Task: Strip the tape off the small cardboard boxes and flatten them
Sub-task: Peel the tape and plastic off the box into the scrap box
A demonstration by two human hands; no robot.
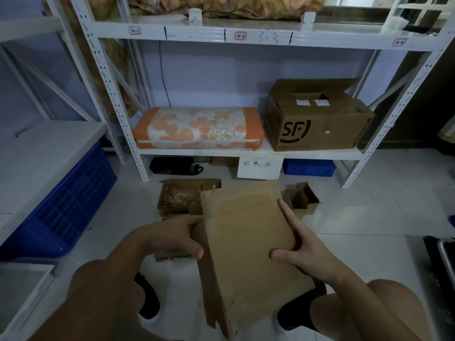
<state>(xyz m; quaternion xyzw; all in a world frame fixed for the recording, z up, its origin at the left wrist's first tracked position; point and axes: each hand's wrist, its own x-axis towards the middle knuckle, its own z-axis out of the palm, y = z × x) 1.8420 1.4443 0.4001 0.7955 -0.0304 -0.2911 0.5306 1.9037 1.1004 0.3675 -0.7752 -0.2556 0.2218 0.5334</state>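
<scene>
At the far left a blue crate (71, 207) sat under the low shelf of a white side rack (37, 148), on the pale tiled floor (369, 217). Further right, the main shelving unit (246, 152) carried an orange flowered cushion (198, 127) toward the left end of its lower shelf and an open SF carton (317, 119) at the right end; a paper sign (259, 166) hung from that shelf's front edge.

On the floor before the unit lay an open box of scraps (182, 195). The left hand (177, 235) gripped the left edge of the flattened cardboard box (248, 247), thumb curled onto its face, the other fingers hidden behind it. The box was held in the air, tilted, above the person's feet, between both hands. The right hand (302, 244) held its right edge, thumb pressed on the face and fingers laid along the side.

Beyond the right hand, small folded cardboard pieces (301, 196) rested on the floor. A blue tray (309, 167) sat under the lower shelf's right end.
</scene>
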